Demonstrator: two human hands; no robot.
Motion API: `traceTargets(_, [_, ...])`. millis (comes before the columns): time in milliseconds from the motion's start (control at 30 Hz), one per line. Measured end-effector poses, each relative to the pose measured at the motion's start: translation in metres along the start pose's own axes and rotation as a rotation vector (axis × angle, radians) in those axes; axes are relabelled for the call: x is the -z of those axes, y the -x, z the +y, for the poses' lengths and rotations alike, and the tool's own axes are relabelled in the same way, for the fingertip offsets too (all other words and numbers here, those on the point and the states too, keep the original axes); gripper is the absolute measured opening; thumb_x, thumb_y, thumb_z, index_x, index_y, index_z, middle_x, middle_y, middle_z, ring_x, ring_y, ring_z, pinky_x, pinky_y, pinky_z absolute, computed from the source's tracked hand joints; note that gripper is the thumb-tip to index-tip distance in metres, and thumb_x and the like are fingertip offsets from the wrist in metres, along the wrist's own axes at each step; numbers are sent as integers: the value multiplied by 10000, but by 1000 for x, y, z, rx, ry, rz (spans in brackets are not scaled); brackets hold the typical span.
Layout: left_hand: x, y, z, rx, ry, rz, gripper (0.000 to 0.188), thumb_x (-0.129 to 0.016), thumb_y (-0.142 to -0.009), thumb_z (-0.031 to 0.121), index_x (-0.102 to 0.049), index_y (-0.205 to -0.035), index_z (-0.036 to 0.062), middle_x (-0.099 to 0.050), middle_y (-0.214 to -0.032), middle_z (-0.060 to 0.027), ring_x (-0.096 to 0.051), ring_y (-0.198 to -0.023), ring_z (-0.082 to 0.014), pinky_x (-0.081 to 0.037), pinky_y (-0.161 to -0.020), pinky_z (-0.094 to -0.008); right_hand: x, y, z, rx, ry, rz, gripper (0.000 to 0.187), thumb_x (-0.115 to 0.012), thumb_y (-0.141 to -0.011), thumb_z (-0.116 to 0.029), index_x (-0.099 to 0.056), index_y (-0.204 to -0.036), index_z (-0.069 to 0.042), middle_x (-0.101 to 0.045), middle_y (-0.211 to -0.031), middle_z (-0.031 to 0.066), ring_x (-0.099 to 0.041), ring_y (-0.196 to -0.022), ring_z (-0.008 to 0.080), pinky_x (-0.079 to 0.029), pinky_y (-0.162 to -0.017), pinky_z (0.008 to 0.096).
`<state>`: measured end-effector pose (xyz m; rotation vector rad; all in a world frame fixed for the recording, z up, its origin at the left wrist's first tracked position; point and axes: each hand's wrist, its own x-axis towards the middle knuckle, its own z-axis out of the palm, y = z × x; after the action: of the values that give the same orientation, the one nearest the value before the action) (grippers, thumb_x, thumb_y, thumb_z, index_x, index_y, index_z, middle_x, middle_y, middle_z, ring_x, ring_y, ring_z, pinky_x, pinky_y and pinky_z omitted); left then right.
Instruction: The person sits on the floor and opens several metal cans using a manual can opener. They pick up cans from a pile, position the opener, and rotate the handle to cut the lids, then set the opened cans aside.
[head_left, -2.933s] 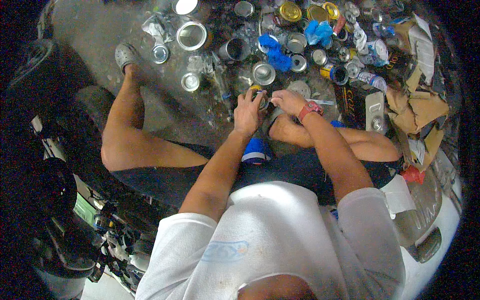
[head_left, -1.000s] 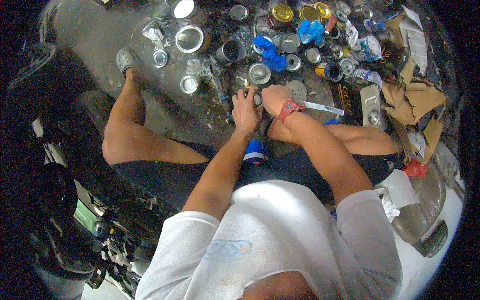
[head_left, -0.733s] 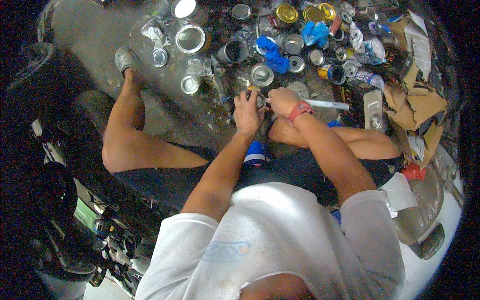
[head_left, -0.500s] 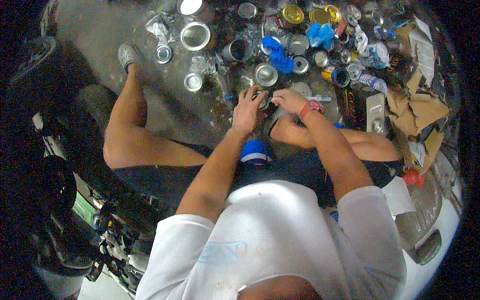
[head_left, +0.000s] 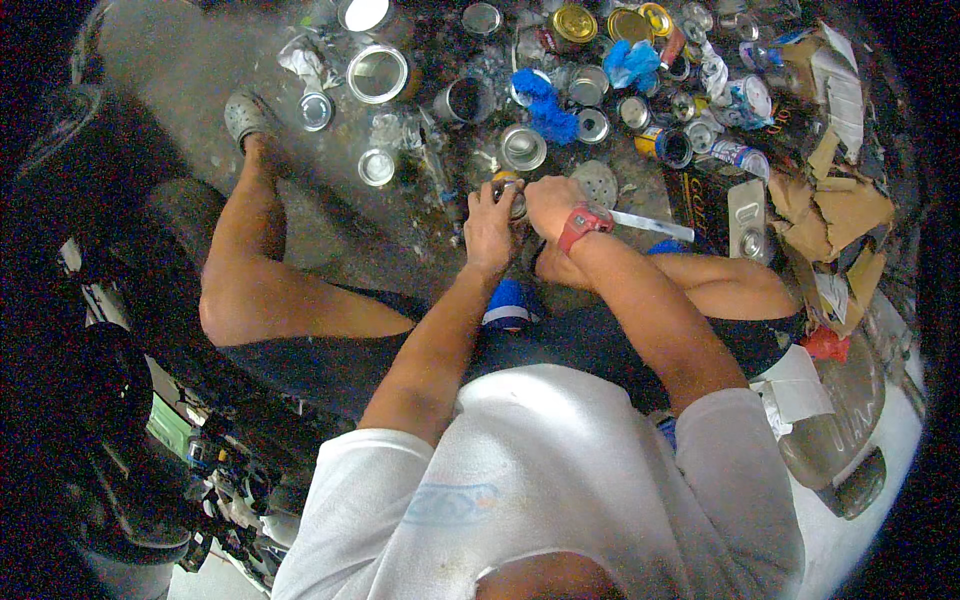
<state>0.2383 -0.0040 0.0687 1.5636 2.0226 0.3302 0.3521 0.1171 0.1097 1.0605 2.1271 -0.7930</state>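
Observation:
My left hand (head_left: 490,232) is wrapped around a small metal can (head_left: 517,205), held low between my legs just above the floor. My right hand (head_left: 556,206), with a red watch (head_left: 584,226) at its wrist, is closed against the can's right side. Its fingertips are turned away, so what they grip is hidden. An open round tin (head_left: 523,148) stands just beyond both hands. Beside my right wrist lie a pale round disc with holes (head_left: 595,184) and a flat whitish strip (head_left: 652,224).
Open cans, lids and blue cloths (head_left: 632,64) crowd the floor ahead and to the right. An open tin (head_left: 378,74) and a smaller tin (head_left: 376,167) stand to the left. Torn cardboard (head_left: 850,215) lies at the far right, beside a metal piece (head_left: 747,222).
My right hand has shifted slightly left and turned over more, bringing the watch face into view. My left hand stays around the can. The view has shifted slightly.

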Motion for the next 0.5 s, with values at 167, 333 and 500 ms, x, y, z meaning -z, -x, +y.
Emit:
traceTargets(167, [14,0,5,33,30,-84,740,-891,-797,149,-617,-1477,247,-568,-1380,-137,-572,-1245,-437,-600,-957,-530,-39,-11,42,54,-192,16,248,-607,-1018,-277,-785,-976,-110,-779,-1009,185,-767,-992,399,-596,-834,558])
traceTargets(333, [13,-1,9,83,24,-139,782,-916,-776,169,-606,-1487,260,-565,-1392,-134,-564,-1271,-436,-586,-993,-530,-53,-13,69,209,-536,42,277,-634,-1010,-306,-782,-970,-76,-775,-990,207,-763,-937,431,-591,-818,583])
traceTargets(500, [9,-2,14,139,55,-52,762,-914,-788,195,-607,-1483,259,-554,-1405,-150,-559,-1274,-435,-583,-988,-535,-39,-10,29,22,-118,76,285,-643,-1008,-334,-776,-955,-87,-774,-983,213,-758,-918,436,-578,-814,597])
